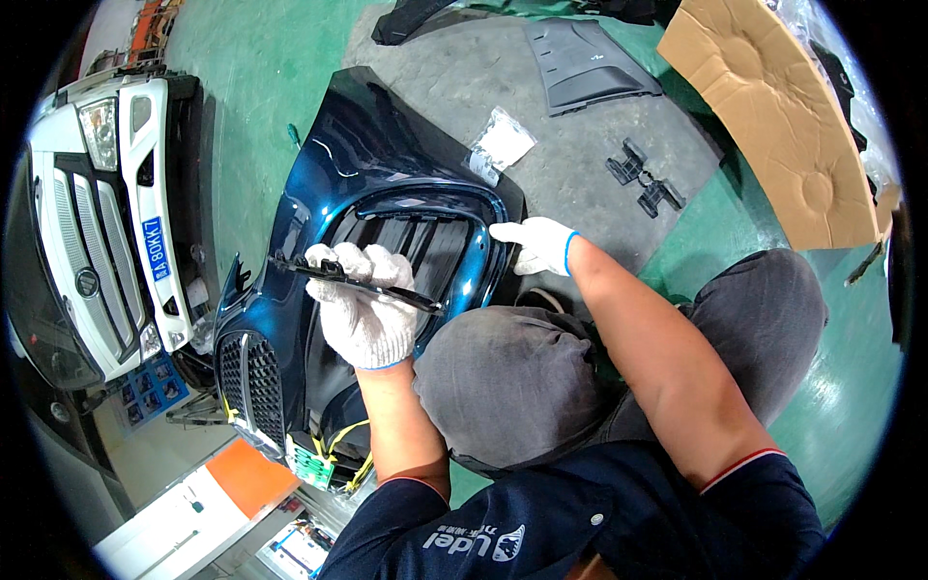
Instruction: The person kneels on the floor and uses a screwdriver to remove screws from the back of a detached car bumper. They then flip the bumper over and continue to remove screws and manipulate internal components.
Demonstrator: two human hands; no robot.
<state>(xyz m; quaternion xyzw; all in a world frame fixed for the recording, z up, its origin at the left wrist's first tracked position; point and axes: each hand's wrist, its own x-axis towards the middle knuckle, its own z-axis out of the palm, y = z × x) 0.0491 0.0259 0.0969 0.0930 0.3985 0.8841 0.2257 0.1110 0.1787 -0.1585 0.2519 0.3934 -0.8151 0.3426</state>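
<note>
A glossy dark blue car bumper (333,121) stretches across the floor in front of me, with a large opening in it and a black mesh grille (249,377) at its lower left. Above it my left hand (365,324), in a white knit glove, is closed around a long, narrow black plastic strip (418,301). The strip sticks out past both sides of the fist. My right hand (536,242), also gloved, has its index finger stretched to the right rim of the opening; the other fingers are partly curled, and nothing shows in them.
On the grey mat (464,68) lie a clear plastic bag (503,141), small black brackets (646,179) and a grey plastic panel (590,68). Brown cardboard (764,106) is at the upper right. A white vehicle (135,208) stands at left. My bent knees (512,377) are close to the bumper.
</note>
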